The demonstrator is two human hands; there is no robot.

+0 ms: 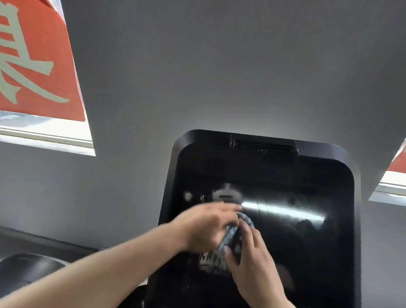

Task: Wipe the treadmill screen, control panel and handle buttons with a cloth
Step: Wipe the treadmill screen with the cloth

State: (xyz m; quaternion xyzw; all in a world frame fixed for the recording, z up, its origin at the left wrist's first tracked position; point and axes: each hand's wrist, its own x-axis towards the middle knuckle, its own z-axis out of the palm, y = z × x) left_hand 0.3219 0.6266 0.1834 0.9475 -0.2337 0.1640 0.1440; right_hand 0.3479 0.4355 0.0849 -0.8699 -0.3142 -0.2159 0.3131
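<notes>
Cloth (234,235): one, blue patterned, bunched between two hands in front of one dark screen (287,240), centre right. Left hand (205,227) and right hand (253,257) both grip it. Two red banners (30,57) hang far left and right.

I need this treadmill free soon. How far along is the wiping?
Nothing looks finished yet. In hand: both hands, left hand and right hand, grip a bunched blue patterned cloth in front of the dark screen; whether it touches the glass is unclear. The control panel and handle buttons are out of view, so they look still to do.
</notes>
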